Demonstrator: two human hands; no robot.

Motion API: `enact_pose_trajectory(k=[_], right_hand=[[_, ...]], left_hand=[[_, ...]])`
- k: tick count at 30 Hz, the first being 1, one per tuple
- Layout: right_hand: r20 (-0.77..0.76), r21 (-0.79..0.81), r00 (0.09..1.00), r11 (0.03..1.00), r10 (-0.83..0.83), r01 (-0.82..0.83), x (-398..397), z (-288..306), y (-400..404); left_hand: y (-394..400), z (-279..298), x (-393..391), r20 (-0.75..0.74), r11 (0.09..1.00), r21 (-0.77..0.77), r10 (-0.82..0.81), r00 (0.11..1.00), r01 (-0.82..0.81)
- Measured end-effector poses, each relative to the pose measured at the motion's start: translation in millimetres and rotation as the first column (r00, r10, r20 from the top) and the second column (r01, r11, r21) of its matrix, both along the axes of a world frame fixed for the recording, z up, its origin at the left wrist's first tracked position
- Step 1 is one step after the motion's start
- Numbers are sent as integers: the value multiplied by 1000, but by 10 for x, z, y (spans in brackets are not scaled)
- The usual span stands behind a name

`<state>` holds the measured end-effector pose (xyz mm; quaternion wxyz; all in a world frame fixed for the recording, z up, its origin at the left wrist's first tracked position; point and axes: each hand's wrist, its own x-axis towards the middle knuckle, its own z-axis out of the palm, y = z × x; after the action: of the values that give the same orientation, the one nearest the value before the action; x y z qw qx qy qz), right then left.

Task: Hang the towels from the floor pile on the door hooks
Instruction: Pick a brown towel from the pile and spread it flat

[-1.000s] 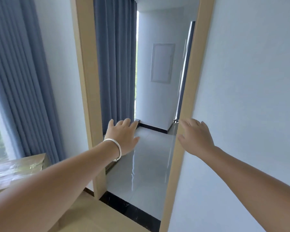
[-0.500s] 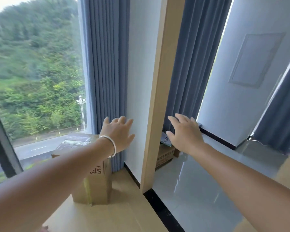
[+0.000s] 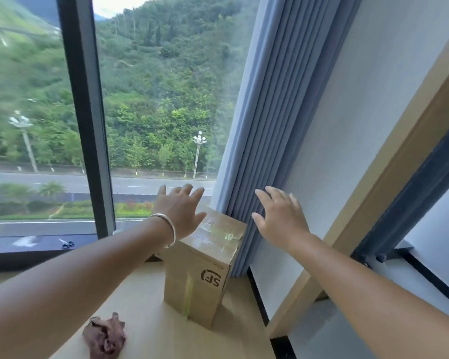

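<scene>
Head view: left hand [image 3: 180,212] and right hand [image 3: 280,218], both spread wide and empty, raised above tall taped cardboard box [image 3: 202,270] beside pleated grey-blue curtain [image 3: 265,141]. Crumpled maroon towel [image 3: 104,337] on bare pale wooden floor [image 3: 151,307], well apart from box.

The light wooden floor [image 3: 151,330] fills the lower middle of the frame. A tall taped cardboard box [image 3: 200,275] stands upright on it at centre, and a crumpled brownish towel [image 3: 104,338] lies at lower left, apart from the box.
</scene>
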<state>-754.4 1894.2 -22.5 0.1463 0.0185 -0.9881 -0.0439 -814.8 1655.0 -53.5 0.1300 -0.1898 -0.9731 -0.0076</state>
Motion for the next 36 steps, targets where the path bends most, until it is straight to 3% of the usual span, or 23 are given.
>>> enact_pose_trajectory(k=[6,11,16,21,25,28,33,36], right_hand=[[97,-54,967,972,234,-230,-851,-401,-945],[215,-82,887,912,410,-401,-1421,-936,-1787],[314,-101,735,791,601,-604,-1970,-1606,-2591],[457,-97,537,640,709,-762,-2534,-2359,-3282],[567,-111,385,531,728,-840,-2913,-3104,-3668],[642,-100,330,502,692,-859,-3143,-3822,-3880],[770,-42,296,508,565,-860,-3377,-5288,-4036],[805,-10,296,509,515,-861,-3515,-6201,-4092]], left_hand=[[-1017,-277,-283,57,973,4,230,971,-231],[-1884,-762,-348,151,901,-18,430,890,-433],[-2556,-1472,-368,261,768,-102,634,727,-633],[-2964,-2216,-425,395,598,-190,773,497,-779],[-3144,-2911,-462,515,470,-203,797,315,-859],[-3156,-3599,-476,616,423,-212,757,216,-881],[-3124,-5096,-603,755,430,-207,642,136,-879],[-3128,-6092,-712,797,446,-172,587,141,-878]])
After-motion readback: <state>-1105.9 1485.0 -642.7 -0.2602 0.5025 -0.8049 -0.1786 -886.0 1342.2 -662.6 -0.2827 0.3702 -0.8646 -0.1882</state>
